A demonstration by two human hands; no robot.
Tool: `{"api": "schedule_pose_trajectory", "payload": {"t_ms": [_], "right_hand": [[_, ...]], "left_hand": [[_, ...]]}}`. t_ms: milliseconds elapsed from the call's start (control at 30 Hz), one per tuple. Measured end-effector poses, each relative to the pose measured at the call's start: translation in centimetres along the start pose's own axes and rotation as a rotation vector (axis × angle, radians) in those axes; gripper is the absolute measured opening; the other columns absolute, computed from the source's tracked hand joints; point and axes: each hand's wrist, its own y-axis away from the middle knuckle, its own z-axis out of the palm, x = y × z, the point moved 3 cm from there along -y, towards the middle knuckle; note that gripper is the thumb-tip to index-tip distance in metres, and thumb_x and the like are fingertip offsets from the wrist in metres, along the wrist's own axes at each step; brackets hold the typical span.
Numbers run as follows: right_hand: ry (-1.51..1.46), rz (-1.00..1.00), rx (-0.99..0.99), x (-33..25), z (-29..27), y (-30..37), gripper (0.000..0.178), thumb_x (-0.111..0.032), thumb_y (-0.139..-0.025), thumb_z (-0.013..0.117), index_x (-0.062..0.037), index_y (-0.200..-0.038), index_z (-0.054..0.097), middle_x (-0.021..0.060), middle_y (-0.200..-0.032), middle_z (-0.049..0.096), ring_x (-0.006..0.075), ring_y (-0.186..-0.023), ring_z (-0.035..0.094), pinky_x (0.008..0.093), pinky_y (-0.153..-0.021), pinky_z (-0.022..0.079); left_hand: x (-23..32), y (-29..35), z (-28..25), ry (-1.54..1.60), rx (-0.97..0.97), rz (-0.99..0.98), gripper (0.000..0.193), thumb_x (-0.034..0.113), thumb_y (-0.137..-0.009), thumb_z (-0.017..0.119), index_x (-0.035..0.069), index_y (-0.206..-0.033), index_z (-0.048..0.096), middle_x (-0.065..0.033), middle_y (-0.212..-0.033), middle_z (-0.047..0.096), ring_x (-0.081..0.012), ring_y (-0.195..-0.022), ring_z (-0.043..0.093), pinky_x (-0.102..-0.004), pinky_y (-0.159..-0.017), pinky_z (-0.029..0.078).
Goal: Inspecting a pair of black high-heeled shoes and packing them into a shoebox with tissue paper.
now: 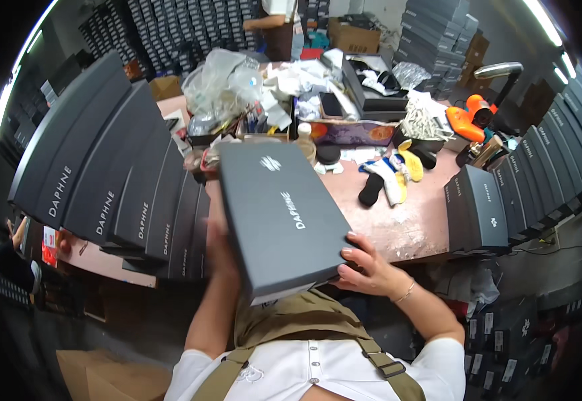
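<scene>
A dark grey lidded shoebox (281,220) with pale print is held tilted in front of my body, over the table's near edge. My right hand (365,266) grips its near right corner, fingers bent over the lid's edge. Against the box's left side is my left hand (223,250), smeared by motion and partly hidden by the box. The box is closed, so its contents do not show. To the left rises a stack of similar grey shoeboxes (140,207); another stack of shoeboxes (481,207) stands at the right.
On the pink table (411,234) lie small white, yellow and black cloth pieces (392,177). Behind are clear plastic bags (221,87), crumpled paper, an open shoebox (374,83) and an orange tool (468,120). A person (281,33) stands beyond; more boxes lie on the floor at right.
</scene>
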Motion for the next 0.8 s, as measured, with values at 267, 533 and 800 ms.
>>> {"api": "schedule_pose_trajectory", "payload": {"t_ms": [267, 533, 800], "right_hand": [[-0.276, 1.041, -0.054, 2.6, 10.8, 11.9, 0.107, -0.039, -0.071, 0.082, 0.0086, -0.144, 0.020, 0.0324, -0.146, 0.027, 0.0422, -0.135, 0.032, 0.0446, -0.110, 0.031], [-1.296, 1.642, 0.168, 8.4, 10.4, 12.6, 0.049, -0.033, -0.087, 0.068, 0.0039, -0.117, 0.058, 0.0149, -0.111, 0.063, 0.0195, -0.102, 0.061, 0.0319, -0.087, 0.049], [-1.029, 1.613, 0.486, 4.5, 11.2, 4.8, 0.065, -0.033, -0.088, 0.067, 0.0035, -0.134, 0.042, 0.0101, -0.112, 0.061, 0.0159, -0.096, 0.062, 0.0313, -0.080, 0.052]], "left_hand": [[-12.4, 3.6, -12.0, -0.468, 0.318, -0.372, 0.052, 0.036, -0.099, 0.050, -0.005, -0.131, 0.045, -0.0127, -0.130, 0.053, -0.0204, -0.119, 0.050, -0.0384, -0.104, 0.036], [-10.9, 1.9, -6.5, 0.071, 0.473, -0.269, 0.049, 0.028, -0.092, 0.064, 0.003, -0.129, 0.046, -0.0109, -0.121, 0.055, -0.0225, -0.117, 0.050, -0.0385, -0.102, 0.040], [-2.6, 3.5, -8.5, -0.342, 0.423, 0.013, 0.073, 0.040, -0.090, 0.061, 0.006, -0.147, 0.029, -0.0134, -0.152, 0.031, -0.0264, -0.142, 0.025, -0.0463, -0.115, 0.017]]}}
